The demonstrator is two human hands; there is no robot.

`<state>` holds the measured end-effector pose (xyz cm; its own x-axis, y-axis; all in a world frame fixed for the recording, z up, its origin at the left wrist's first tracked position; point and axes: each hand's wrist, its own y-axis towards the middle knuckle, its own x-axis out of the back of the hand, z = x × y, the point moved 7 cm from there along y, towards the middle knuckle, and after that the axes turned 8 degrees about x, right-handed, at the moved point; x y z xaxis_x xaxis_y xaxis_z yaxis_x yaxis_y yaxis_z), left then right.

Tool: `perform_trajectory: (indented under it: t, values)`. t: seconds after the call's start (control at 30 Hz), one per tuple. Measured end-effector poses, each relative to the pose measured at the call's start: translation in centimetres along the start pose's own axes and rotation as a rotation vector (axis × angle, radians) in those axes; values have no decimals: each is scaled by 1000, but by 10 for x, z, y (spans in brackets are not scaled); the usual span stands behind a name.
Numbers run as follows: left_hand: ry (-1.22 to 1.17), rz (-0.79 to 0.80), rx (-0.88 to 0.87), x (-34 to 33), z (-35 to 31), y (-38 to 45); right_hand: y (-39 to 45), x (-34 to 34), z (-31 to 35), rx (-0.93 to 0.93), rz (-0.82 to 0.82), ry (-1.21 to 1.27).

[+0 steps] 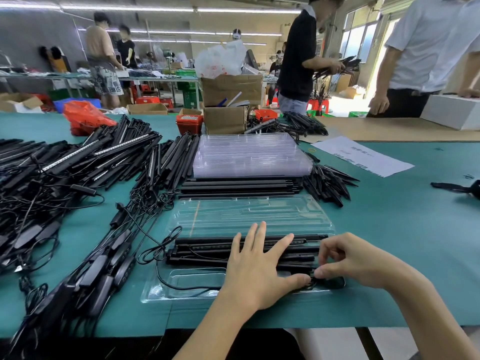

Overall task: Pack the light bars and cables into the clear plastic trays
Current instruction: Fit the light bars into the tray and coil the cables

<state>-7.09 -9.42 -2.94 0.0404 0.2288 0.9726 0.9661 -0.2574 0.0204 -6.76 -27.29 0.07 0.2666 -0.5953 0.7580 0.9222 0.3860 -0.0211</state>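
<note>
your left hand [255, 263] lies flat with straight fingers on the long black light bars [202, 252] in the see-through plastic tray [249, 216] on the green bench [405, 229]. your right hand [349, 258] pinches a thin black cable [315, 280] in the tray's near right corner.

Left hand [255, 266]: palm down, fingers straight and spread, thumb stretched toward right hand. Right hand [349, 258]: fingers curled, fingertips pinched together (forearms bare, both reaching forward).
</note>
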Motion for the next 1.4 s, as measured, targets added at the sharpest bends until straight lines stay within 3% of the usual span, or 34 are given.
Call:
perform_trajectory:
  t: [0.63, 0.67, 0.73, 0.8, 0.83, 0.97, 1.13, 1.4]
  values:
    - [-10, 6, 10, 0, -1, 1, -3, 12, -14, -52, 56, 107]
    - [-9, 7, 11, 0, -1, 1, 1, 16, -13, -37, 2, 124]
    - [-12, 7, 14, 0, -1, 1, 10, 33, -18, -48, -269, 165]
    - [-21, 7, 15, -1, -1, 1, 15, 47, -34, -176, -586, 234]
    - [-25, 5, 15, -1, -1, 0, 19, 49, -43, -258, -655, 270]
    - [-31, -8, 15, 0, -1, 0, 42, 44, -58, -437, -602, 484]
    - [-32, -34, 3, 0, -1, 1, 49, 41, -64, -504, -722, 674]
    - [-57, -156, -13, 9, -2, -1, 42, 47, -52, -244, -1026, 927]
